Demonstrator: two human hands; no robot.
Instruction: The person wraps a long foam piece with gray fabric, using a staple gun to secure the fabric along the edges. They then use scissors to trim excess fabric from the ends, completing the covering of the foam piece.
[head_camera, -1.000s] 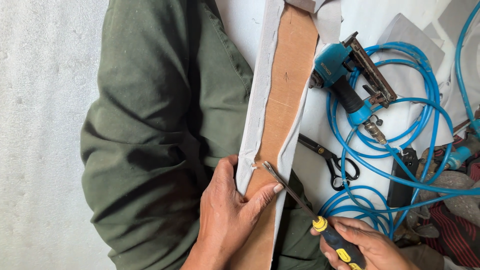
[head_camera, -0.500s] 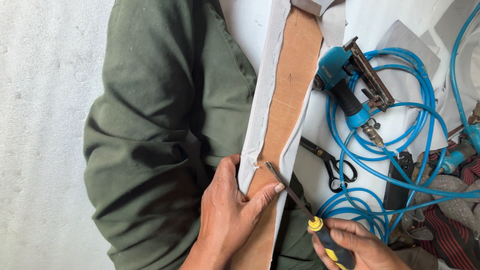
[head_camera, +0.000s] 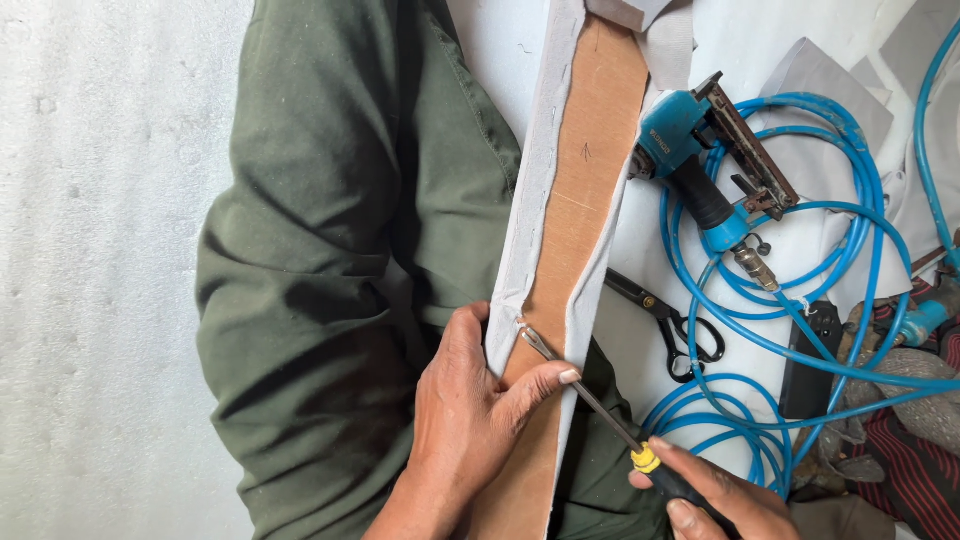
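My left hand (head_camera: 470, 420) clamps the long board (head_camera: 580, 230), which runs near to far. My right hand (head_camera: 715, 495) grips the screwdriver (head_camera: 590, 400); its tip angles far-left onto the cloth edge (head_camera: 525, 240), just beside the left thumb.

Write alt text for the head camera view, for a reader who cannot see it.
The left hand grips a long brown board edged with pale grey fabric across a green-trousered lap, while the right hand presses a screwdriver tip against the fabric edge. Beside them lie a blue staple gun, coiled blue air hose and black scissors.
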